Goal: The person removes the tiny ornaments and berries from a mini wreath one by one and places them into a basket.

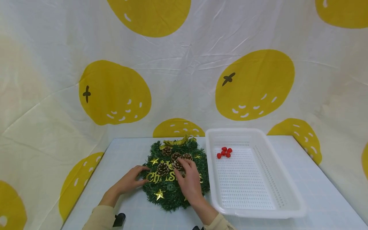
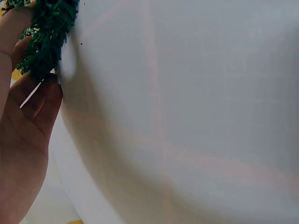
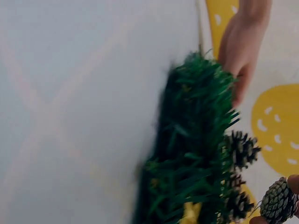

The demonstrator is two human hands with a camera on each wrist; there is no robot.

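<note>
A green Christmas wreath [image 1: 165,199] with gold lettering, gold stars and a gold bow lies on the table. My left hand [image 1: 130,181] holds its left edge, thumb and fingers on either side of the greenery [image 2: 51,39]. Over the wreath's middle, my right hand [image 1: 190,182] pinches a pine cone [image 1: 177,165] between thumb and fingertips. That same pine cone [image 3: 279,201] shows at the lower right of the right wrist view, raised off the greenery. Other pine cones [image 1: 163,168] sit among the branches, several of them close to my right fingers.
Right beside the wreath stands a white plastic basket [image 1: 287,179] with a perforated bottom. Several small red pieces [image 1: 223,153] lie at its far left. The pale table [image 1: 129,150] backs onto a white cloth [image 1: 184,86] printed with yellow fruit.
</note>
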